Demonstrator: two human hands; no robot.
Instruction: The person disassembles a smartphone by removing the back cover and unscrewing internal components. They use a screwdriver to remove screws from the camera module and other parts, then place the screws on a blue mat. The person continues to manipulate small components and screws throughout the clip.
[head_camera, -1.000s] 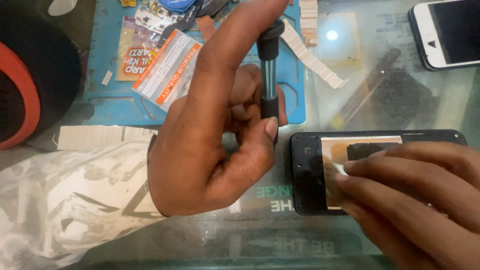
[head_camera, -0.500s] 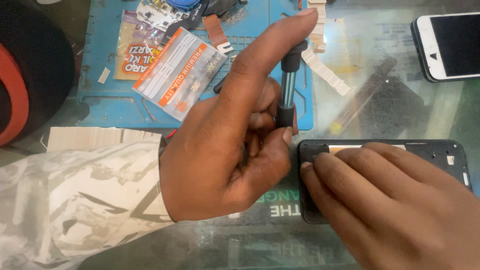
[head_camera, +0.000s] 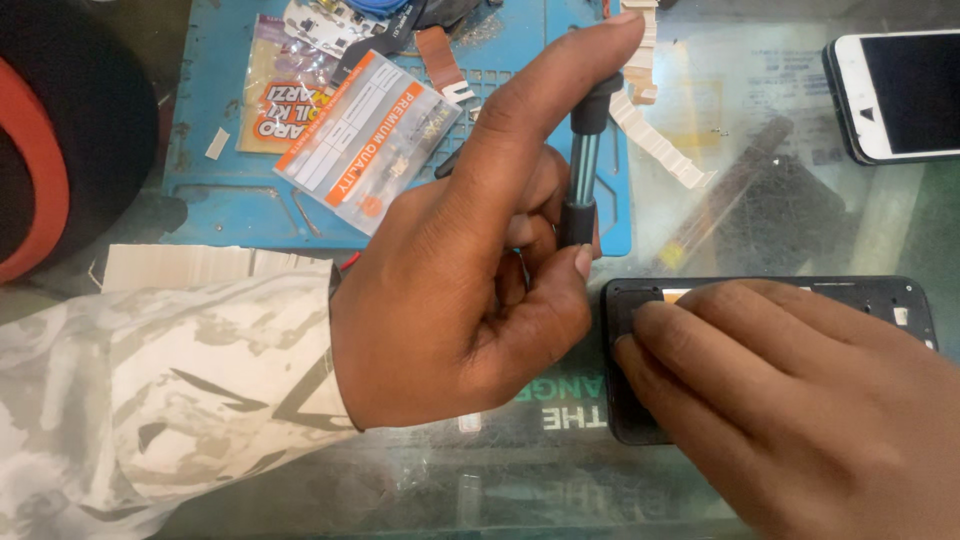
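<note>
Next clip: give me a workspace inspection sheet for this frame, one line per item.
Surface: glass tabletop with a blue work mat at the far side.
Job's things: black phone body lying flat; precision screwdriver held upright at its left end.
Clutter: orange and white parts packet, white strip pieces, flex ribbon, white phone at far right, dark flat piece.
Hands: left hand grips the screwdriver, index finger on its cap; right hand presses flat on the phone body.
Cables: nothing seen.
Surroundings: black and red rounded object at far left; patterned sleeve on the left arm.
</note>
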